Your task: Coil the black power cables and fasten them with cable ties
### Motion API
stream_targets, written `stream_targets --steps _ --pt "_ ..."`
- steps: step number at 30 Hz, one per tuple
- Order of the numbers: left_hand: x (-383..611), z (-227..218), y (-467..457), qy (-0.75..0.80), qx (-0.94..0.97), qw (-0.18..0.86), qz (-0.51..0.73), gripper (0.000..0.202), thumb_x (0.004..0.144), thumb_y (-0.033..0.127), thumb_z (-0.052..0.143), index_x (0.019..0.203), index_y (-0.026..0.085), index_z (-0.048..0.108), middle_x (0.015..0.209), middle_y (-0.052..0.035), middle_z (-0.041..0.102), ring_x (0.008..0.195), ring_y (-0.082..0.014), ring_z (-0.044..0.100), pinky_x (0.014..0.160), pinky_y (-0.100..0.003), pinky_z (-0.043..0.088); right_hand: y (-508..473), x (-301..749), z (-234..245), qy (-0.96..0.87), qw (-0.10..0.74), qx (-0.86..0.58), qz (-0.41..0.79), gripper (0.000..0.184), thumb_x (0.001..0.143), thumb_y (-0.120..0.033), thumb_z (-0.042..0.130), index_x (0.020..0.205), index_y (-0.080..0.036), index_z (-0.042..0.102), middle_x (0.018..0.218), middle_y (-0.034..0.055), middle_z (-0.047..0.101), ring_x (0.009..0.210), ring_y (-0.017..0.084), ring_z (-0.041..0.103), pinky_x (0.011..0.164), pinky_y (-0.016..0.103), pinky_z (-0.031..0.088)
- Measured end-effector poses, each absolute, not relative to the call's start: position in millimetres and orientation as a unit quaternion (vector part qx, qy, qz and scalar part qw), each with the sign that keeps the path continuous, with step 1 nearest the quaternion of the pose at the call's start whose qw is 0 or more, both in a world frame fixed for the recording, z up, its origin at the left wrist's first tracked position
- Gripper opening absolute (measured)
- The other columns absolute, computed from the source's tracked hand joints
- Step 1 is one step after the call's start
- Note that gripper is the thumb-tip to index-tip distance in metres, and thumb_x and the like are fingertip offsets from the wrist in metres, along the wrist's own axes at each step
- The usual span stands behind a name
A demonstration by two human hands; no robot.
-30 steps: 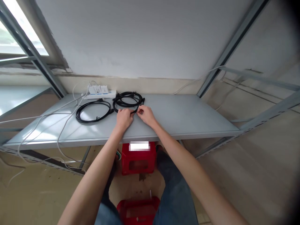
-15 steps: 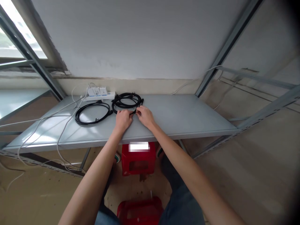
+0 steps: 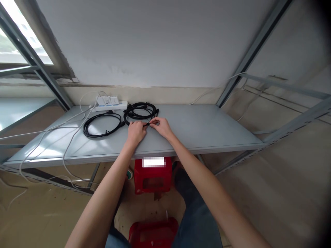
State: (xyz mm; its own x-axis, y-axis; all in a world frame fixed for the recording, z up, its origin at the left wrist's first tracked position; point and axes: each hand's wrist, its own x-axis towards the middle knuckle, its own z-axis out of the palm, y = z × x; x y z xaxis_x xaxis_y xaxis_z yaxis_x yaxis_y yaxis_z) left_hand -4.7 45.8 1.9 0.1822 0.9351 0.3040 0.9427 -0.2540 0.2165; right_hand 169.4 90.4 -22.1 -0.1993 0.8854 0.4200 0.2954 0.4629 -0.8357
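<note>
On the grey metal shelf (image 3: 201,132), the right-hand black cable coil (image 3: 139,117) looks wound, though whether its near edge is fastened cannot be told; the left-hand black cable coil (image 3: 96,136) appears finished, with a small tie (image 3: 107,132). The left hand (image 3: 137,131) grips the right-hand coil's near edge, where the right hand (image 3: 162,127) pinches thumb to forefinger on a dark strand.
</note>
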Motion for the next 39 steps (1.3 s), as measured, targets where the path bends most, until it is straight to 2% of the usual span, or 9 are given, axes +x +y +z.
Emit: stream_targets --steps 6,15,24,30,39 --pt "-5.8 -1.8 48.9 -0.603 -0.774 0.019 -0.193 0.038 0.104 0.028 0.050 0.125 0.024 0.081 0.120 -0.0135 0.080 0.119 -0.0351 0.070 0.100 -0.045 0.045 92.0 169.6 -23.4 -0.689 0.482 -0.422 0.338 0.011 0.074 -0.013 0.077 0.083 -0.019 0.075 0.085 0.0037 0.079 0.082 0.019 0.073 0.085 0.033 0.057" --pt "-5.4 -2.2 48.7 -0.608 -0.769 0.010 -0.200 0.038 0.104 0.027 0.051 0.127 0.023 0.081 0.122 -0.0140 0.080 0.120 -0.0344 0.069 0.101 -0.044 0.044 92.3 171.7 -24.7 -0.678 0.478 -0.444 0.337 0.009 0.072 -0.019 0.080 0.080 -0.020 0.075 0.080 0.0025 0.078 0.080 0.019 0.072 0.082 0.033 0.057" --pt "-4.5 2.1 44.6 -0.606 -0.771 0.005 -0.197 0.038 0.104 0.025 0.051 0.128 0.022 0.080 0.123 -0.0145 0.080 0.121 -0.0335 0.069 0.101 -0.043 0.044 96.3 170.8 -24.5 -0.669 0.474 -0.446 0.360 0.019 0.065 -0.016 0.086 0.080 -0.020 0.075 0.083 0.0031 0.078 0.080 0.019 0.071 0.083 0.033 0.053" --pt "-5.6 -1.8 47.5 -0.604 -0.772 0.020 -0.199 0.038 0.104 0.027 0.050 0.126 0.022 0.081 0.117 -0.0145 0.081 0.117 -0.0350 0.070 0.099 -0.045 0.045 97.1 171.4 -26.5 -0.679 0.468 -0.453 0.339 0.017 0.067 -0.018 0.085 0.079 -0.020 0.074 0.082 0.0017 0.078 0.079 0.018 0.069 0.078 0.032 0.050" --pt "-5.7 -3.2 47.6 -0.604 -0.772 0.019 -0.198 0.040 0.104 0.028 0.050 0.129 0.021 0.080 0.119 -0.0146 0.080 0.120 -0.0359 0.069 0.101 -0.045 0.044 89.1 169.1 -22.6 -0.714 0.451 -0.468 0.259 0.011 0.076 -0.011 0.076 0.081 -0.021 0.073 0.083 -0.0004 0.077 0.076 0.017 0.064 0.076 0.030 0.047"
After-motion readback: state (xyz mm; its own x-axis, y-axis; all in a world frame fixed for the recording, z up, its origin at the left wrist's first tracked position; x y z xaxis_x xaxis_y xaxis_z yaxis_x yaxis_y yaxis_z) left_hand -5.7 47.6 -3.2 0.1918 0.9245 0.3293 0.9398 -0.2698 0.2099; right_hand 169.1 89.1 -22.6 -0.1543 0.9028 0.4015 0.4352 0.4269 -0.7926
